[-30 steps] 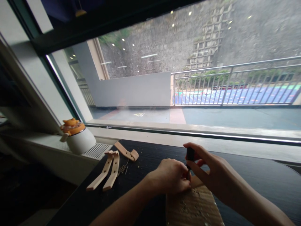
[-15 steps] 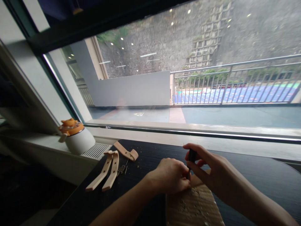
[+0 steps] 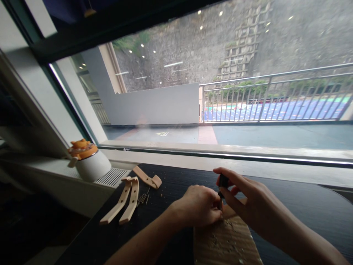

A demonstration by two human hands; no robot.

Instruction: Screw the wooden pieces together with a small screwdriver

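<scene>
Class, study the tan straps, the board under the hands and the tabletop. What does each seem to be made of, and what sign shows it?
Tan straps: probably undyed leather, matte, with one end curling over.
Board: seemingly wood, bare, pale lines along it, littered with chips.
Tabletop: likely black-stained wood or veneer, fine grain showing.

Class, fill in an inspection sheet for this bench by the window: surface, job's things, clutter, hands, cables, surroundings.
Surface: black table, scattered with pale shavings near the hands.
Job's things: wooden board under both hands; black-handled tool held upright over it.
Clutter: three tan strips and a small cluster of thin metal pins at the table's left end.
Hands: left hand closed, pressed onto the board; right hand pinching the tool's handle. What the left hand holds is hidden.
Cables: nothing seen.
Surroundings: white pot with orange lid on the sill beside a vent grille; large window; railing outside.
</scene>
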